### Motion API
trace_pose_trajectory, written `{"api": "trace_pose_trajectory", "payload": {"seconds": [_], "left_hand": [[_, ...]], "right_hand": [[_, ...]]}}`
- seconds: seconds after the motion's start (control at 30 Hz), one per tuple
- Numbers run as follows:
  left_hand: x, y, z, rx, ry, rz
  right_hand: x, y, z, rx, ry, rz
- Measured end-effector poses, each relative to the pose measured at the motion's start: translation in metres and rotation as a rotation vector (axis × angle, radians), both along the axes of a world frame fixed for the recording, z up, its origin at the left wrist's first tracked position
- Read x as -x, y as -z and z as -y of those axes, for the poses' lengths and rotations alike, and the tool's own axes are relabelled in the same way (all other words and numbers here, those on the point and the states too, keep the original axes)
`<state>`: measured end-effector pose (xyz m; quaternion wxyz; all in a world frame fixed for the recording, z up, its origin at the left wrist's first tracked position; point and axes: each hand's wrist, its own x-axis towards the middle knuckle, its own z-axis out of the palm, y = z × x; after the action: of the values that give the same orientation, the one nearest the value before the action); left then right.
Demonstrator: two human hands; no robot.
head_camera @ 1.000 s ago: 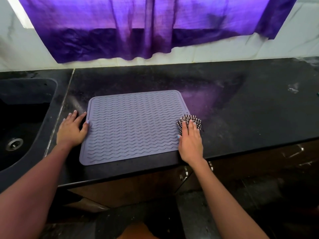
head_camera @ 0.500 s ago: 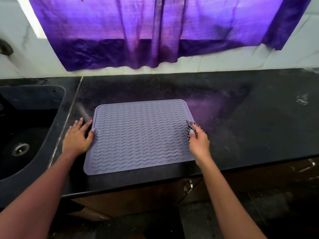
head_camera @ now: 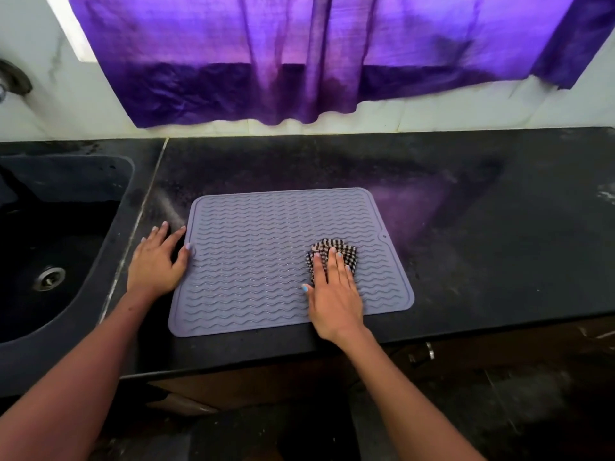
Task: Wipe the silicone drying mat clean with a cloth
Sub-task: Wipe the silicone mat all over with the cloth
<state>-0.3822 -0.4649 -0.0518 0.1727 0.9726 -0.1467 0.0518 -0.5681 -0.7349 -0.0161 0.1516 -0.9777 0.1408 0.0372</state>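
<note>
A grey silicone drying mat [head_camera: 266, 257] with wavy ridges lies flat on the black countertop [head_camera: 482, 244]. A folded checkered cloth [head_camera: 336, 249] sits on the mat's right part. My right hand [head_camera: 334, 291] lies flat on the cloth with straight fingers, pressing it onto the mat; most of the cloth is hidden under the fingers. My left hand [head_camera: 156, 261] rests flat on the counter at the mat's left edge, thumb touching the rim.
A black sink [head_camera: 50, 247] with a metal drain is set into the counter at the left. A purple curtain [head_camera: 332, 61] hangs over the white back wall. The counter's front edge runs just below the mat, with cabinet handles [head_camera: 429, 351] beneath.
My right hand pinched up the cloth at the mat's right edge, then moved left and now presses it flat on the mat. The left hand has stayed in place.
</note>
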Motion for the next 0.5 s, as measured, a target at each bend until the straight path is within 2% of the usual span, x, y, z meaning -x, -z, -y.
{"api": "trace_pose_trajectory", "payload": {"seconds": [0.1,0.13,0.2,0.27,0.3,0.33,0.4,0.5], "left_hand": [[0.001,-0.002,0.0,0.0,-0.006,-0.002],[0.002,-0.003,-0.001,-0.001,-0.007,-0.004],[0.003,-0.005,0.0,-0.002,-0.006,-0.009],[0.003,-0.006,0.0,-0.002,-0.005,-0.015],[0.003,-0.006,0.0,-0.001,-0.004,-0.015],[0.003,-0.005,0.0,-0.001,-0.005,-0.014],[0.003,-0.004,0.0,-0.005,-0.009,-0.017],[0.003,-0.004,0.0,0.001,-0.008,-0.018]], "right_hand": [[-0.004,-0.005,0.006,-0.015,-0.018,-0.005],[-0.007,-0.012,0.011,-0.099,-0.011,-0.002],[-0.017,-0.032,0.027,-0.47,0.103,0.008],[-0.023,-0.049,0.032,-0.854,0.315,0.129],[-0.024,-0.053,0.028,-0.898,0.395,0.2],[-0.023,-0.055,0.02,-0.828,0.411,0.242],[-0.015,-0.047,-0.004,-0.632,0.288,0.271],[0.001,-0.015,-0.034,-0.257,0.009,0.142]]}}
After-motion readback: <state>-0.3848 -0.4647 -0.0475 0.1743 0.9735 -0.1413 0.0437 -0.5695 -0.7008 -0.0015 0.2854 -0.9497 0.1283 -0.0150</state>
